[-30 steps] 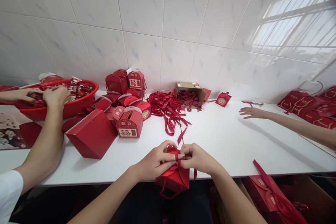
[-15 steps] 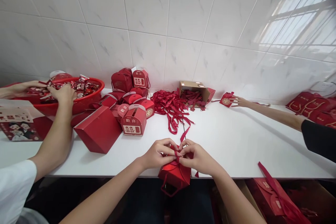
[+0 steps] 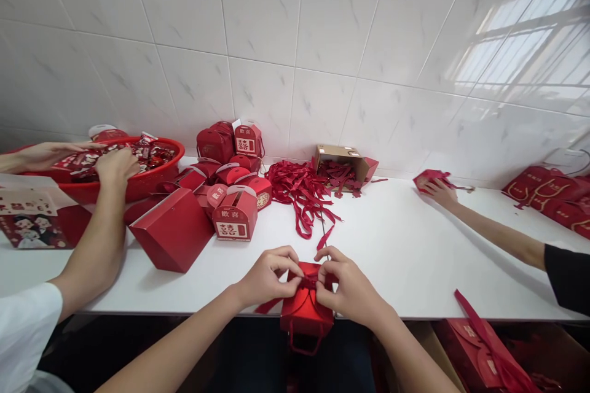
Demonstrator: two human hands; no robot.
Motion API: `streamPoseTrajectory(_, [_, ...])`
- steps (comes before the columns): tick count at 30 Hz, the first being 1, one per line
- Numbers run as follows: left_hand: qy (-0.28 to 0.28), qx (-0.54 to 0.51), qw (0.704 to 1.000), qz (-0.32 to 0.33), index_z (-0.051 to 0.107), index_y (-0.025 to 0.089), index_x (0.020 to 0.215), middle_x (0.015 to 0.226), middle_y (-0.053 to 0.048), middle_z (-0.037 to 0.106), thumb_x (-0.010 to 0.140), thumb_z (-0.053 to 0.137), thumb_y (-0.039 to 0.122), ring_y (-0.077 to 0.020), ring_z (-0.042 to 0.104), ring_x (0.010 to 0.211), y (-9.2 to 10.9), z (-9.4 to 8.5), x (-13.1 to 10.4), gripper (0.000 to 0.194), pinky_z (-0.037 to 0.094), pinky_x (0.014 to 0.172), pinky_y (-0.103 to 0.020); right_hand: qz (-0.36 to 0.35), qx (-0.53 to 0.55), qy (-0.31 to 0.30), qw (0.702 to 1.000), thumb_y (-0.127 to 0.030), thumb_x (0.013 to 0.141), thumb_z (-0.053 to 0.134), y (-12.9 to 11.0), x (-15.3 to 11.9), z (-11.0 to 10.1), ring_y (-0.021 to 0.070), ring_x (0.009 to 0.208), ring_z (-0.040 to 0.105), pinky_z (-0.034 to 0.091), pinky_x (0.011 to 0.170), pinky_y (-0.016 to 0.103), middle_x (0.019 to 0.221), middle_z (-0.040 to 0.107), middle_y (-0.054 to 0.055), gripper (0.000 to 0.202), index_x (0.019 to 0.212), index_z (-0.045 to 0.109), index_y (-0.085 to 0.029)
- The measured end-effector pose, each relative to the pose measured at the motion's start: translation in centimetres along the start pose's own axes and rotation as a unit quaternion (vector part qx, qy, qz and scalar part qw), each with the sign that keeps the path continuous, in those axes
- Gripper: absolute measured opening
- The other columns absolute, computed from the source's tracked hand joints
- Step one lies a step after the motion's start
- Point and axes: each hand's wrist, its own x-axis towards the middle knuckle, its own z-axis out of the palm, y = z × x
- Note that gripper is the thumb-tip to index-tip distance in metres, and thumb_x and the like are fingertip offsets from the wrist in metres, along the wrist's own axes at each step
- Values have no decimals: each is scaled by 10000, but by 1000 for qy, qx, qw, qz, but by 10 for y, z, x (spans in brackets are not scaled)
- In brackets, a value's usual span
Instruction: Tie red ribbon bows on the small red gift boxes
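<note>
A small red gift box [image 3: 306, 313] rests at the table's front edge, its cord handle hanging toward me. Across its top runs a dark red ribbon [image 3: 308, 282] with a knot or bow in the middle. My left hand [image 3: 274, 273] pinches the ribbon on the left of the knot. From the other side my right hand [image 3: 343, 282] pinches it too, thumb and forefinger curled together. A loose ribbon tail sticks out below my left hand. The fingertips partly hide the knot.
Red ribbons [image 3: 299, 187] lie heaped beside a cardboard box [image 3: 343, 163]. Several red boxes [image 3: 235, 212] stand left. One co-worker's hands reach into a red basin [image 3: 170, 175] of sweets; another co-worker's hand [image 3: 440, 190] holds a red box at right. A carton [image 3: 428, 334] sits below.
My hands have drawn slightly apart at the knot, and the gift box has turned straighter. The co-worker's hand at right has moved its box further right.
</note>
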Motion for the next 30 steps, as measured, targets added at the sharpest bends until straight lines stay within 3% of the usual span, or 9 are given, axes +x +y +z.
streamPoseTrajectory(7, [-75,-45,995,-49,554,193,750,1205,-64,521,816,444,184,-211,478,1126,9,-11,-1,129,418,930,-350,-75,-104,76,989,-79,717,509,11,-9,-5,237,1049,518,442,827,370,1107,560,77,138,655,476,-198])
streamPoseTrajectory(10, [-73,105,992,4,547,195,733,1292,-58,502,866,438,238,-261,402,1209,12,-9,1,177,352,970,-447,-92,-133,117,980,-67,681,525,14,-10,-2,258,1064,494,428,844,401,1115,553,82,150,638,468,-199])
streamPoseTrajectory(13, [-21,321,944,65,580,189,723,1157,-88,585,861,486,313,-333,414,1169,12,-8,1,207,280,930,-558,-75,-174,149,971,-64,631,555,18,-12,0,292,1084,477,421,837,432,1107,549,87,173,591,455,-199])
streamPoseTrajectory(16, [37,420,905,55,601,187,773,1095,-105,614,871,482,349,-363,422,1157,11,-5,-2,223,251,907,-591,-68,-198,167,963,-65,626,563,19,-17,3,319,1129,452,413,862,467,1129,540,91,186,576,444,-199])
streamPoseTrajectory(21, [44,301,953,4,575,206,870,1238,-103,536,867,493,458,-309,429,1167,12,-10,-11,265,351,920,-491,-79,-141,173,972,-197,743,587,12,-26,24,315,1226,405,430,938,470,1282,445,142,139,877,549,-195])
streamPoseTrajectory(23, [126,253,959,22,540,229,1030,1306,-100,482,874,498,415,-271,423,1200,5,-19,-12,246,352,970,-445,-92,-134,159,974,-346,738,649,8,-26,41,345,1289,338,416,975,497,1387,346,176,519,1193,475,-166])
streamPoseTrajectory(25, [280,276,920,3,489,227,1156,1313,-118,468,850,540,398,-279,411,1219,-7,-31,-9,354,315,1015,-453,-114,-159,152,969,-408,716,677,8,-25,56,369,1310,301,400,989,527,1419,327,172,736,1343,366,-179])
streamPoseTrajectory(27, [402,335,849,-72,483,207,1208,1309,-150,462,796,601,444,-330,396,1220,-22,-45,-4,490,303,1012,-494,-120,-181,153,964,-358,752,646,16,-23,62,350,1278,356,413,978,517,1373,410,147,656,1340,393,-218])
streamPoseTrajectory(30, [411,401,794,-198,464,193,1280,1335,-193,432,702,639,583,-417,368,1215,-43,-62,5,719,350,938,-559,-56,-215,200,954,-349,778,606,42,-22,43,358,1175,465,439,913,554,1272,502,158,490,1242,500,-229])
